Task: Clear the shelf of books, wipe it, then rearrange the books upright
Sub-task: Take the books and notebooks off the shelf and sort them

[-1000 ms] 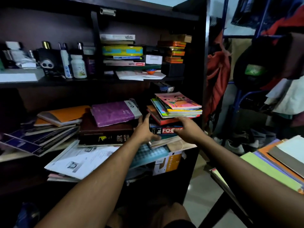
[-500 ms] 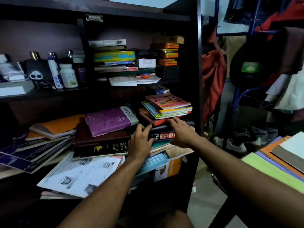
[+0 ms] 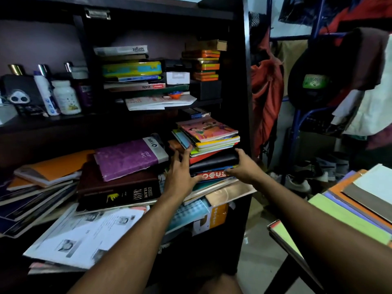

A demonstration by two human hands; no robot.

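A dark wooden shelf (image 3: 244,128) holds messy flat piles of books. At its right end stands a stack of thin colourful books (image 3: 209,134) on a black book and a red "FOCUS" book (image 3: 212,175). My left hand (image 3: 180,172) grips the stack's left side, thumb under the FOCUS book, fingers up against the upper books. My right hand (image 3: 244,166) grips the right end, thumb on the black book. Left of them lie a purple diary (image 3: 127,158) on a thick dark book (image 3: 118,192), loose printed papers (image 3: 84,236) and orange notebooks (image 3: 51,166).
The upper shelf carries more flat books (image 3: 131,71), small orange boxes (image 3: 204,62) and bottles (image 3: 65,96). At lower right, a table (image 3: 297,253) holds removed books (image 3: 360,202). Clothes and a black bag (image 3: 314,81) hang on a blue rack; shoes sit on the floor.
Both hands closed in on the right-hand stack and now grip its two sides; the left hand rose against the upper books, and the right thumb went onto the black book.
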